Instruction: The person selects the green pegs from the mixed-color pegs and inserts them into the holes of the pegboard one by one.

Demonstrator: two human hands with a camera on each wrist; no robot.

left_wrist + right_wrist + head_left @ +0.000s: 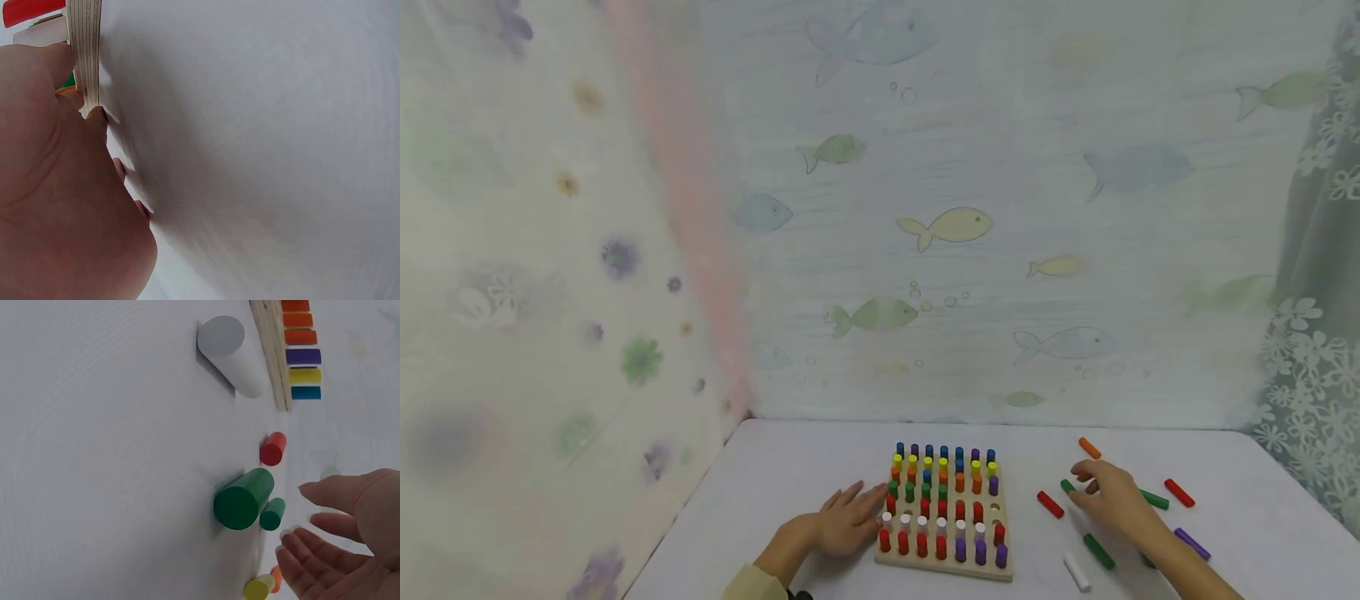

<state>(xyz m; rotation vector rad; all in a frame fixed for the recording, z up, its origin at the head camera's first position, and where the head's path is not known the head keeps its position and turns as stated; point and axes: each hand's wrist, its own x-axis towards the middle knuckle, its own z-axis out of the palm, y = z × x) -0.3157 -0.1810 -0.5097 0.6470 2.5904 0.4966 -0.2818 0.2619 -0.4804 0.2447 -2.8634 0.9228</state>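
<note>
A wooden pegboard carries rows of coloured pegs: blue, yellow, orange, green, red, white and purple. A few holes show in it, mostly near its right side. My left hand rests with extended fingers against the board's left edge; the left wrist view shows fingertips at the layered wooden side. Over the loose pegs to the right, my right hand hovers with fingers apart and holds nothing. Just beyond its fingertips in the right wrist view lies a small green peg. A red peg lies to its left.
Around the right hand lie an orange peg, a white peg, a purple peg, another red peg and more green pegs. Behind the white table hangs a fish-patterned curtain.
</note>
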